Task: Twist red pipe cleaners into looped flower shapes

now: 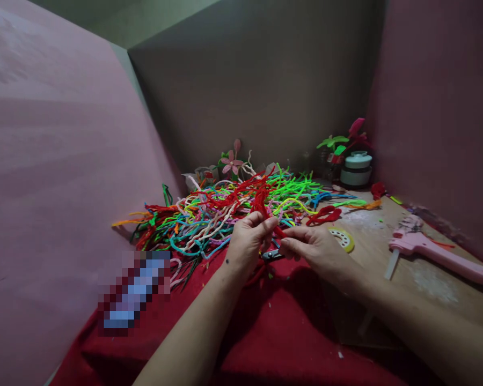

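Observation:
Red pipe cleaners are bunched in my left hand, whose thumb and fingers pinch them near the middle. My right hand is closed on the lower end of the same red piece, a little to the right. Just under the two hands lies a dark-bladed cutting tool, partly covered. Behind them spreads a large tangled heap of coloured pipe cleaners, in green, pink, yellow, blue, white and orange. A red pipe cleaner loop rests to the right of the heap.
A pink glue gun with a glue stick lies on the board at right, near a yellow ring. Behind stand a pale lidded jar and a pink pipe cleaner flower. Red cloth covers the front. Walls enclose both sides.

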A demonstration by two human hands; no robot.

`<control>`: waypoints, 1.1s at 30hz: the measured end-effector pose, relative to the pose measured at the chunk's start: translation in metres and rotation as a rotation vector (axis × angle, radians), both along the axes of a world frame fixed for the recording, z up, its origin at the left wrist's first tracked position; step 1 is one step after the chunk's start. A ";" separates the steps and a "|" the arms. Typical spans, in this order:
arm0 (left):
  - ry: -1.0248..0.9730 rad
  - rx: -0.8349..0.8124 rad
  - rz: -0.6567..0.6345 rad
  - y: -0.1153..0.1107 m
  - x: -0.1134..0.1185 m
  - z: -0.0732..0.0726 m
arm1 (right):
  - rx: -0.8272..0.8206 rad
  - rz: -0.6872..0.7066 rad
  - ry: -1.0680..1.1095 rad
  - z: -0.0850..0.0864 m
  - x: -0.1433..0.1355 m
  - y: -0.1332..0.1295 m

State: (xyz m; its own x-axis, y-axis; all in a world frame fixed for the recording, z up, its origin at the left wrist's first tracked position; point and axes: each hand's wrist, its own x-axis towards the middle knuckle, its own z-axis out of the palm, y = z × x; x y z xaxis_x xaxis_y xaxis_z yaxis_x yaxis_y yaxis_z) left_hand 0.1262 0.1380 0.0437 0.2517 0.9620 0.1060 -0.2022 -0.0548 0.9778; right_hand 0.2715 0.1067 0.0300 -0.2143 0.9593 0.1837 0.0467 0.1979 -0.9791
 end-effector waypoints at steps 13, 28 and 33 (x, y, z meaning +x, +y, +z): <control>0.266 0.379 0.292 -0.011 0.008 -0.002 | -0.510 0.107 0.340 -0.009 -0.005 0.002; 0.135 0.101 0.144 -0.014 0.009 0.006 | -0.305 0.187 0.389 -0.013 0.001 0.008; 0.146 0.079 0.126 -0.012 0.008 0.006 | -0.222 0.171 0.256 -0.009 -0.001 0.004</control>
State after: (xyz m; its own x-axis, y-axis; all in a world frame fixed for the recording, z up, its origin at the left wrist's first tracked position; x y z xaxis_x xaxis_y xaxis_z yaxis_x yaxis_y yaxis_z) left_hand 0.1346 0.1257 0.0500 0.1477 0.9770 0.1541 -0.0457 -0.1489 0.9878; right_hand 0.2709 0.1111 0.0207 -0.3490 0.9361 0.0434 -0.2201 -0.0369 -0.9748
